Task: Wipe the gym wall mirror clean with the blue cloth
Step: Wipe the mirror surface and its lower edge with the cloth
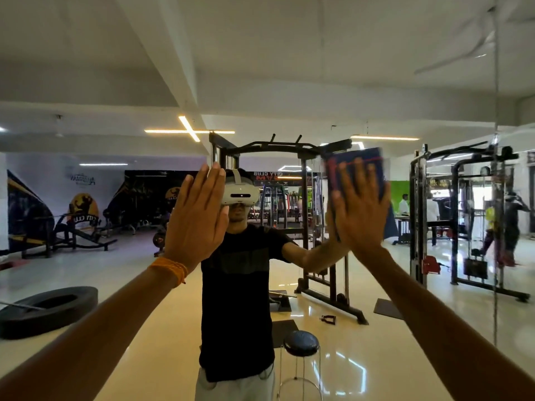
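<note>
Blue cloth [365,155] lies spread flat against the gym wall mirror [121,70], pressed there by my right hand [359,206] with fingers straight and splayed. My left hand [197,218] is raised well apart, flat, fingers straight, holding nothing, with an orange thread band [169,269] at its wrist.

Dark blue cloth [356,154] with thin red stripes; orange wristband [170,269]; black T-shirt [237,299]; white headset [240,193]; black tyre [49,311]; glossy cream floor [162,342].
</note>
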The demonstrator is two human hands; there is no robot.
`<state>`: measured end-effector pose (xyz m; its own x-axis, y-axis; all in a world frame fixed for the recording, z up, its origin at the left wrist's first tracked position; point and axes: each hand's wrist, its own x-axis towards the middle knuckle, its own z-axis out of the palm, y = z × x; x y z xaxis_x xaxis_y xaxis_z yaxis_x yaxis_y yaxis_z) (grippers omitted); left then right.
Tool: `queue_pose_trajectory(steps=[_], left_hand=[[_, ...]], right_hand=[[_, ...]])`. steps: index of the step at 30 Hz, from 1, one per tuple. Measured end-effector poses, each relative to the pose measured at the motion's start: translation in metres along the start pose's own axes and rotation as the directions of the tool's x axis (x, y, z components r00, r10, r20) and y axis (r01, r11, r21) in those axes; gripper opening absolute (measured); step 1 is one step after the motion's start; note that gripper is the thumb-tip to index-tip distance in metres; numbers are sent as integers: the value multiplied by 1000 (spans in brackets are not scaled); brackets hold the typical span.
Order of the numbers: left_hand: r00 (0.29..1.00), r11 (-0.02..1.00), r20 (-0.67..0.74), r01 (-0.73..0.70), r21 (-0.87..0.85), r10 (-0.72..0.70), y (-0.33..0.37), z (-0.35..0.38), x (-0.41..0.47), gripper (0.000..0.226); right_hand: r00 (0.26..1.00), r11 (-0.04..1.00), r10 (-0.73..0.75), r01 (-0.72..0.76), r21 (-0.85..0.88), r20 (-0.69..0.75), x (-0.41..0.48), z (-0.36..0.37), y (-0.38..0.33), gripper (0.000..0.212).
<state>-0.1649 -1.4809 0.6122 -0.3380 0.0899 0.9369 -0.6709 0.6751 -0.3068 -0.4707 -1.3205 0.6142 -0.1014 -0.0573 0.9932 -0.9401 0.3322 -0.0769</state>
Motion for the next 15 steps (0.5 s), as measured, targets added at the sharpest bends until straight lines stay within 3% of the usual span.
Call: queue_pose_trajectory(steps=[1, 2, 3, 4, 5, 6, 7, 8, 9, 11, 12, 13, 14, 15], left_hand=[[1000, 1000, 0, -2, -1, 2, 1, 0, 0, 65], [1000, 1000, 3, -3, 0, 3, 2, -1, -1, 65], [1000, 1000, 5, -3, 2, 3, 2, -1, -1, 65], [1000, 1000, 8, 0, 6, 0, 2, -1, 0, 66], [1000, 1000, 11, 2, 10, -2, 2, -1, 0, 66], [1000, 1000, 13, 3, 11, -3, 2, -1, 1, 66], [1000, 1000, 14, 5, 9, -6, 1, -1, 1, 66], [1000, 1000, 16, 4, 1, -4, 1, -1, 2, 66], [1000, 1000, 19, 1, -9, -1, 0, -1, 2, 67], [1000, 1000, 24, -4, -16, 5, -2, -3, 4, 67], [1000, 1000, 25, -7, -12, 7, -4, -4, 7, 67], [1000, 1000, 24, -2, -6, 2, -5, -5, 12, 67], [1000, 1000, 21, 10, -2, -10, -6, -5, 19, 68], [999, 1000, 16, 30, 0, -30, -6, -6, 28, 68]], right_hand=[[981, 981, 191, -190, 25, -36, 3, -1, 1, 62], [966, 967, 252, -250, 37, -54, -1, 0, -7, 61], [983, 984, 178, -178, 13, -46, -10, 5, -19, 61], [1000, 1000, -12, 12, -23, -4, -22, 8, -32, 63], [966, 967, -250, 252, -31, 62, -33, 8, -42, 66], [886, 892, -446, 452, -20, 127, -39, 6, -44, 69], [811, 818, -563, 574, -30, 161, -35, 4, -37, 67], [796, 798, -584, 599, -65, 158, -22, 4, -26, 63], [848, 844, -510, 526, -107, 143, -7, 3, -14, 61], [994, 992, -96, 100, -83, 49, 25, -1, 9, 63], [995, 994, 102, -102, -42, 7, 35, -4, 12, 64], [981, 982, 189, -190, -14, -33, 39, -4, 6, 64], [985, 985, 168, -169, -20, -49, 35, -3, -8, 63], [998, 997, 50, -51, -55, -23, 25, 1, -25, 62]])
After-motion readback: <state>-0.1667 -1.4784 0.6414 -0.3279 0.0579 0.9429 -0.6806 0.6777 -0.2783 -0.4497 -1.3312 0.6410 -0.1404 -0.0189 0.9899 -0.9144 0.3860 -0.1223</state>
